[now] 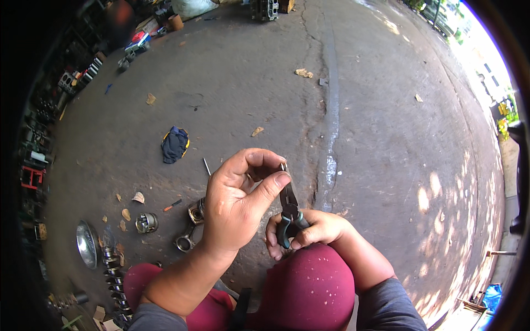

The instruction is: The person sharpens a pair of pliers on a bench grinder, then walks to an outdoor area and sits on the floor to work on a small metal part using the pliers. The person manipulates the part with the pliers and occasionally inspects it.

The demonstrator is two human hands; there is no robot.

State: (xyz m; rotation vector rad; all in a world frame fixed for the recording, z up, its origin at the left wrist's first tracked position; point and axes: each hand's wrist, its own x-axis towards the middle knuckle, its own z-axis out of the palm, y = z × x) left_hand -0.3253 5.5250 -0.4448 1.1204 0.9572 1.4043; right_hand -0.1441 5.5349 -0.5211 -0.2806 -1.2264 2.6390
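My right hand [309, 229] grips the dark green handles of a pair of pliers [289, 207], jaws pointing up, resting above my maroon-clad knee [309, 287]. My left hand [240, 201] is raised in front of it, thumb and forefinger pinching a small part at the plier jaws [283, 168]; the part is too small to identify. On the ground below my left hand lies a connecting rod [187, 234] beside a piston [146, 222].
A crankshaft [113, 276] and a shiny round metal dish [86, 244] lie at lower left. A dark blue and yellow rag [175, 144], a thin metal rod [206, 166], dry leaves and scraps dot the concrete. Engine parts and clutter line the left edge.
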